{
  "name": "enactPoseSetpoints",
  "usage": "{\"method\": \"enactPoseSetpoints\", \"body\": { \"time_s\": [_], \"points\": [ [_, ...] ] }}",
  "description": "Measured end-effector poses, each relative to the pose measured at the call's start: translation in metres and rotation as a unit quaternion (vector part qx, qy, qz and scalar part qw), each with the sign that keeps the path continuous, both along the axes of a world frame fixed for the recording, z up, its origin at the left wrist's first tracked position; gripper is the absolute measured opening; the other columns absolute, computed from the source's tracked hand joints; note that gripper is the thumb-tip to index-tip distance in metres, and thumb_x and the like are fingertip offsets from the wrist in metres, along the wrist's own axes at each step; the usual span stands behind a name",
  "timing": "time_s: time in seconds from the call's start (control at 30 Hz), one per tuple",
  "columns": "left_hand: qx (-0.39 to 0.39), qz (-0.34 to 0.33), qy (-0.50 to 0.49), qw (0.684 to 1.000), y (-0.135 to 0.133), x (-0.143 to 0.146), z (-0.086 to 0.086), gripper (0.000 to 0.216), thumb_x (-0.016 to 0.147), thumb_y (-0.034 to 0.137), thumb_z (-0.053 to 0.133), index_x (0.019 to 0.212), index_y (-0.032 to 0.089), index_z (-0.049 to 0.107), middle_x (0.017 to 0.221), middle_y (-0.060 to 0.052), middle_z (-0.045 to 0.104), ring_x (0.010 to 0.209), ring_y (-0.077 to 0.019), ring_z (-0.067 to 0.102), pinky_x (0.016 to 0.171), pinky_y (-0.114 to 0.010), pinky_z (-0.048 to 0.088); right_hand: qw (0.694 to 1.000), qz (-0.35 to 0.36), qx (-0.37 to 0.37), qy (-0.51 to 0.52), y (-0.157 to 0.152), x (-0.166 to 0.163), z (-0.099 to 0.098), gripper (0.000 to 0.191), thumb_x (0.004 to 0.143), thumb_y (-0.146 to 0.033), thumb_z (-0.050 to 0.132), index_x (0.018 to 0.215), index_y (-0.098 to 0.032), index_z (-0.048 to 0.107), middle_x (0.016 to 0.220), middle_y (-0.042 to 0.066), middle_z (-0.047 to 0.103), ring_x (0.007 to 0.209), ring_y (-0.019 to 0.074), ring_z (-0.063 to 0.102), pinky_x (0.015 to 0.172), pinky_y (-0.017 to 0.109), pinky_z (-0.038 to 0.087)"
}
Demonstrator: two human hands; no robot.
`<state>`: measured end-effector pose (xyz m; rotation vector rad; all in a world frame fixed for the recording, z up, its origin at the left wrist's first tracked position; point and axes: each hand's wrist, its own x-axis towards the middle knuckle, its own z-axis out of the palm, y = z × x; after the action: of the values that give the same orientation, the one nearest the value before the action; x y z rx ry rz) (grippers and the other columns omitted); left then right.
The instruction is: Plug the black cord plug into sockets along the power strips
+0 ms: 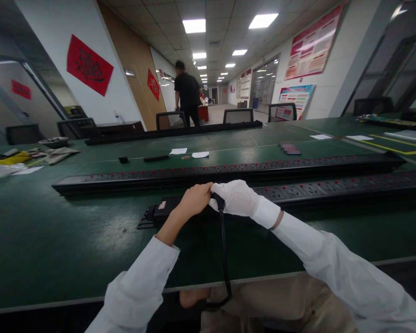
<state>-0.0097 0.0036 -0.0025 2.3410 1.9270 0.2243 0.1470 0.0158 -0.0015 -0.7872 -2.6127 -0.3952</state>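
Observation:
My right hand (238, 197), in a white dotted glove, is closed around a black power plug (219, 200). From the plug a black cable (224, 249) hangs down over the table's front edge to my lap. Bare and with curled fingers, my left hand (195, 200) grips the near black power strip (312, 190) close to the plug; its fingertips meet the glove. The strip's left end (164, 209) carries a small pale label and a round black fitting. Both hands cover the spot where plug and strip come together, so I cannot tell whether the plug is inserted.
A second long power strip (229, 173) with red dots lies just behind. Farther back is a long black bar (173, 132). White papers (200, 154), a small black piece (123, 159) and a bowl (54, 142) are on the green table (72, 249). A person (187, 92) stands beyond the chairs.

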Motion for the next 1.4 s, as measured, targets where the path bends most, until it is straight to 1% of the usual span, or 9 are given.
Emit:
{"method": "enactPoseSetpoints", "body": {
  "time_s": [0.2,0.4,0.7,0.9,1.1,1.4],
  "points": [
    [0.002,-0.001,0.001,1.000,-0.0003,0.0004,0.0007,0.025,0.082,0.020,0.029,0.091,0.024,0.052,0.095,-0.005,0.064,0.090,-0.0258,0.058,0.069,-0.033,0.042,1.000,-0.004,0.015,-0.002,0.0009,-0.0010,-0.0016,0.036,0.085,-0.044,0.030,0.088,-0.016,0.051,0.078,0.006,0.063,0.069,0.0154,0.058,0.059,0.025,0.035],
    [0.003,0.000,0.001,1.000,-0.0003,0.0000,0.0006,0.025,0.083,0.022,0.028,0.089,0.023,0.052,0.094,-0.005,0.063,0.090,-0.0256,0.058,0.069,-0.032,0.042,1.000,0.002,0.012,-0.004,0.0000,-0.0001,-0.0006,0.037,0.085,-0.044,0.030,0.092,-0.015,0.051,0.080,0.006,0.063,0.070,0.0150,0.058,0.061,0.025,0.035],
    [-0.004,0.002,-0.007,1.000,-0.0015,-0.0001,0.0011,0.024,0.083,0.022,0.030,0.089,0.023,0.053,0.093,-0.004,0.063,0.090,-0.0237,0.058,0.069,-0.029,0.041,1.000,0.000,0.003,-0.001,-0.0012,0.0004,-0.0001,0.037,0.085,-0.044,0.028,0.092,-0.016,0.051,0.079,0.006,0.063,0.071,0.0153,0.058,0.061,0.024,0.035],
    [-0.013,0.009,-0.012,1.000,-0.0011,0.0000,0.0025,0.026,0.085,0.024,0.029,0.094,0.024,0.053,0.096,-0.004,0.063,0.093,-0.0227,0.057,0.072,-0.029,0.041,1.000,-0.029,0.004,0.005,-0.0046,-0.0016,0.0009,0.034,0.084,-0.042,0.030,0.089,-0.016,0.052,0.077,0.006,0.063,0.067,0.0150,0.058,0.059,0.024,0.034],
    [-0.006,0.008,-0.017,1.000,0.0019,-0.0023,-0.0013,0.027,0.085,0.025,0.028,0.095,0.025,0.053,0.096,-0.004,0.063,0.092,-0.0231,0.058,0.071,-0.030,0.041,0.999,-0.036,0.009,0.007,-0.0045,-0.0027,-0.0002,0.032,0.084,-0.041,0.031,0.089,-0.017,0.052,0.076,0.005,0.064,0.065,0.0147,0.057,0.057,0.024,0.032],
    [-0.007,0.008,-0.049,0.999,0.0027,-0.0039,-0.0020,0.027,0.086,0.028,0.028,0.096,0.025,0.053,0.097,-0.002,0.063,0.091,-0.0207,0.057,0.071,-0.028,0.041,0.999,-0.042,0.015,0.017,-0.0082,-0.0030,-0.0002,0.036,0.085,-0.042,0.029,0.091,-0.016,0.053,0.076,0.007,0.063,0.070,0.0174,0.058,0.061,0.026,0.034]
  ]
}}
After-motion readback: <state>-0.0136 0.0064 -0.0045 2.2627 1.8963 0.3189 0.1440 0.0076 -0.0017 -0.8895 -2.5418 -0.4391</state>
